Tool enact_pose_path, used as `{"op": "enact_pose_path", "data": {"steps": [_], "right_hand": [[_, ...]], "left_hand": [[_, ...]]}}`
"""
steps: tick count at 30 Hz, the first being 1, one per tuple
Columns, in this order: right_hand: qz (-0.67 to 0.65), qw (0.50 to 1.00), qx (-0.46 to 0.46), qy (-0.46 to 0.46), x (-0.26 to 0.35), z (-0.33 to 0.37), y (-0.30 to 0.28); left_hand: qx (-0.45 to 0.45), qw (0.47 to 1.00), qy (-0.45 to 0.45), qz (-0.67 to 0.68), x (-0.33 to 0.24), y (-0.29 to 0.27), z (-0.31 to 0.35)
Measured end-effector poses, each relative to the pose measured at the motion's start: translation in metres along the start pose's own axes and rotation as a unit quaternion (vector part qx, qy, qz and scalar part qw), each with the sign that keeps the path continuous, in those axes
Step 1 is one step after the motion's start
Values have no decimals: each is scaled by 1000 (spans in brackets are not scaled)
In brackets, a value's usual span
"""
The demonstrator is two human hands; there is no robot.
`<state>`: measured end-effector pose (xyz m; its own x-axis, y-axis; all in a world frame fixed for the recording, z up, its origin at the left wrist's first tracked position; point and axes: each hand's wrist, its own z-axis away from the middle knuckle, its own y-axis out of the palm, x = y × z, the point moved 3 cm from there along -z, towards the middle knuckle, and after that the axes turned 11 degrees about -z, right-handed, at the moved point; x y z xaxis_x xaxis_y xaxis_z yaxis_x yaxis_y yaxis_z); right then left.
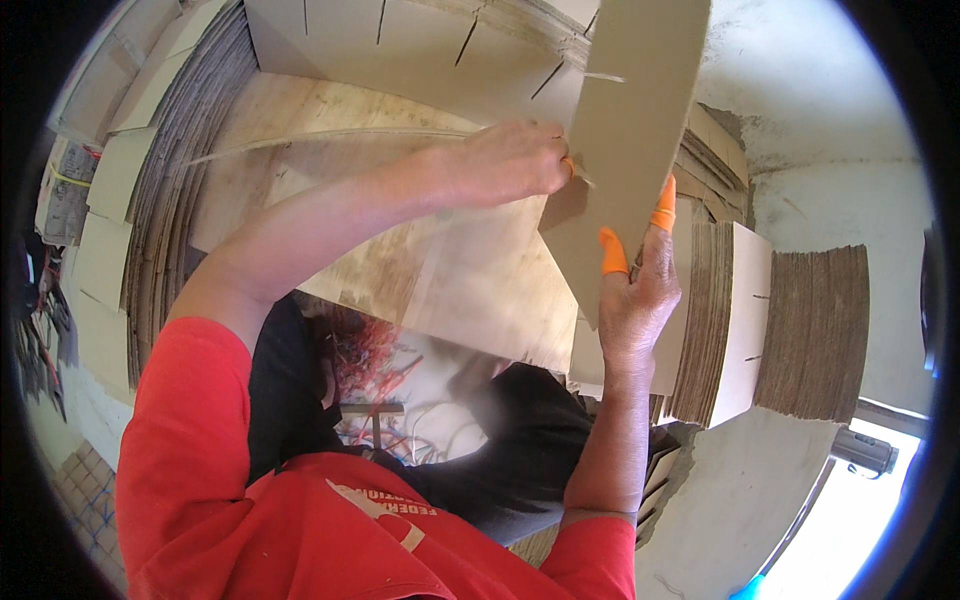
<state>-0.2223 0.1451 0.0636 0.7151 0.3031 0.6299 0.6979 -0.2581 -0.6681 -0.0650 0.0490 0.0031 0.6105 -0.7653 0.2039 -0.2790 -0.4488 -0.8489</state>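
My left hand (520,160) is closed in a fist beside the upper part of a tall grey-brown cardboard piece (635,120). A thin pale plastic strip (330,136) runs from the left up to this fist, and a short pale end shows between the fist and the cardboard. My right hand (640,290) grips the cardboard from below, its thumb on the near face and a finger along the right edge. Orange finger covers (613,252) are on that thumb and finger. Another pale band crosses the cardboard higher up. What lies behind the cardboard is hidden.
A plywood board (450,270) lies under my hands. Stacked cardboard sheets (165,200) rise on the left, slotted cardboard (420,40) stands at the back, and more stacks (815,330) stand right. Red and white strips (370,360) lie below, near my legs.
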Motion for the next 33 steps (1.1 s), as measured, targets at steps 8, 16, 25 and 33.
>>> {"op": "enact_pose_path", "data": {"steps": [8, 16, 25, 33], "right_hand": [[80, 996, 17, -20, -18, 3, 7], [146, 989, -5, -27, -33, 8, 16], [98, 992, -66, -50, -22, 15, 0], [98, 991, -64, -60, -13, 16, 0]], "left_hand": [[-59, 991, 13, 118, -2, -13, -5], [124, 935, -83, 321, -17, -56, -13], [95, 970, -217, -45, 130, 23, -27], [16, 982, -148, -119, 134, 60, -27]]}}
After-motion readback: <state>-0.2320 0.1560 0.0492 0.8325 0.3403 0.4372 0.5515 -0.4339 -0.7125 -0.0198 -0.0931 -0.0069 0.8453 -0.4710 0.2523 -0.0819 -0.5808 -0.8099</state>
